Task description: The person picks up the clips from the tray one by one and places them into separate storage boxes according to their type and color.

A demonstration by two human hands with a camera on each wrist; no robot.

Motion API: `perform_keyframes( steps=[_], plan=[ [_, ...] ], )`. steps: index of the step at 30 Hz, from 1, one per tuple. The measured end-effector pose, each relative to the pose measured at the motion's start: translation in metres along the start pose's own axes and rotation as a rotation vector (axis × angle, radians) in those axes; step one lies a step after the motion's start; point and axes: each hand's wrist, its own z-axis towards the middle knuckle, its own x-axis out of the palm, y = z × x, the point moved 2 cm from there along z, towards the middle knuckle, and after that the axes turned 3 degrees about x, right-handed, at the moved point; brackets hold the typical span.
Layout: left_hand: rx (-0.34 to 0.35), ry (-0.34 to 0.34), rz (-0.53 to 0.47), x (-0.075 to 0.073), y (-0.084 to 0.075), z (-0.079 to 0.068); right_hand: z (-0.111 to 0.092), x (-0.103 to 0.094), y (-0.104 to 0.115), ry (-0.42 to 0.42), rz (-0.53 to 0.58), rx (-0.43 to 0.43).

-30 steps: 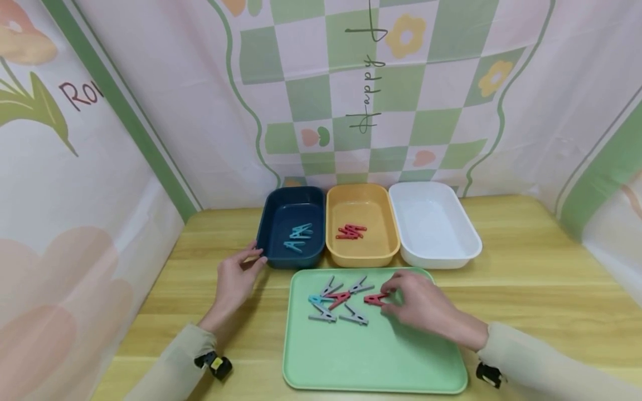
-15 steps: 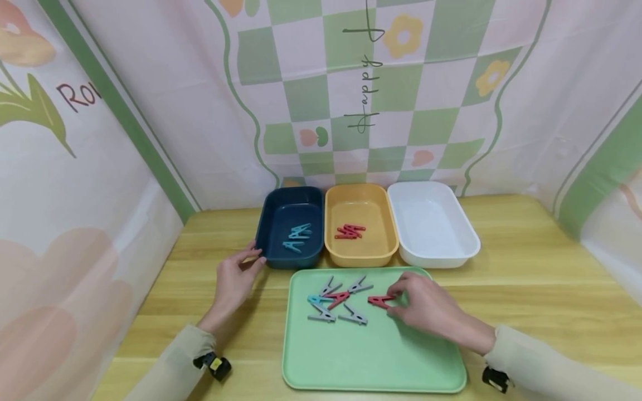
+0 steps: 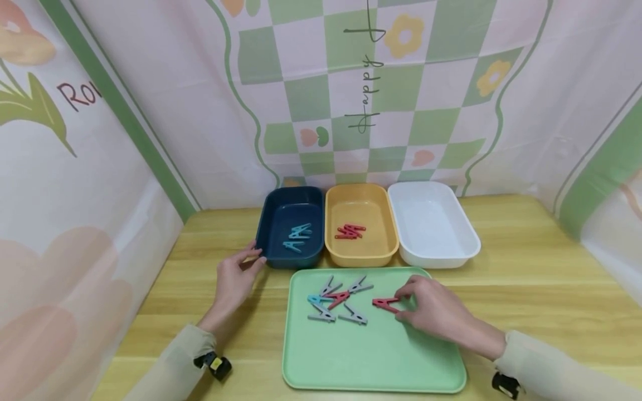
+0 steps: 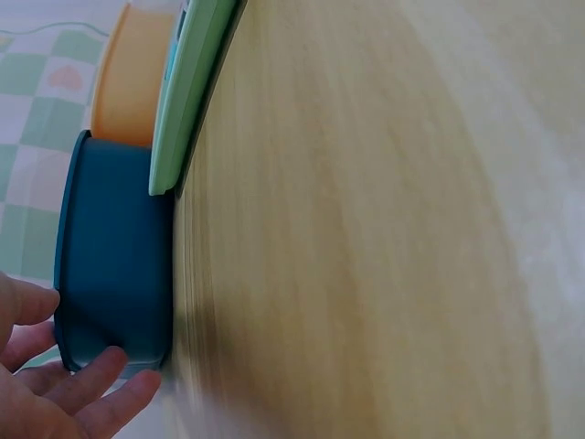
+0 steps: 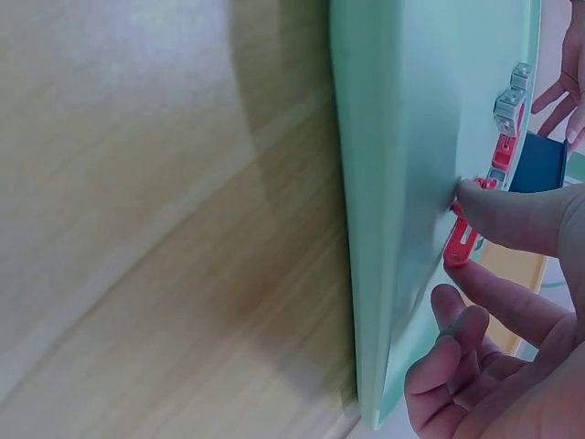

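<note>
My right hand [image 3: 433, 306] is over the green tray [image 3: 371, 356], thumb and index finger pinching the spread handle ends of a red clothespin [image 3: 385, 303]. In the right wrist view, thumb and index finger meet the two ends of that red clothespin [image 5: 462, 240]. Left of it on the tray lie several grey clothespins [image 3: 355, 316], another red clothespin [image 3: 339, 299] and a light-blue clothespin [image 3: 317, 299], close together. My left hand [image 3: 236, 278] touches the near left corner of the dark blue bin [image 3: 293, 263] with loosely extended fingers. The left wrist view shows its fingertips against the bin's wall [image 4: 114, 247].
Beside the blue bin stand a yellow bin [image 3: 362, 259] and a white bin [image 3: 436, 223], in a row behind the tray. Light-blue clothespins [image 3: 298, 233] lie in the blue bin, red clothespins [image 3: 350, 231] in the yellow. A patterned cloth [image 3: 301, 100] hangs behind the wooden table [image 3: 526, 267].
My right hand has moved a little to the right, drawing the red clothespin away from the group with it. The left hand has stayed at the blue bin.
</note>
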Motion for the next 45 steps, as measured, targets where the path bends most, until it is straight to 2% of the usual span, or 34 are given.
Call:
perform_keyframes(
  steps=[12, 23, 45],
  plan=[
    [0.01, -0.003, 0.009, 0.001, 0.001, 0.0, -0.009, -0.006, -0.004, -0.029, 0.02, 0.009],
    [0.018, -0.003, 0.014, -0.001, 0.0, 0.0, -0.012, -0.01, -0.006, -0.031, 0.107, 0.046],
    [0.024, -0.012, -0.009, 0.001, 0.0, 0.001, -0.013, -0.013, -0.014, -0.037, 0.193, 0.016]
  ],
)
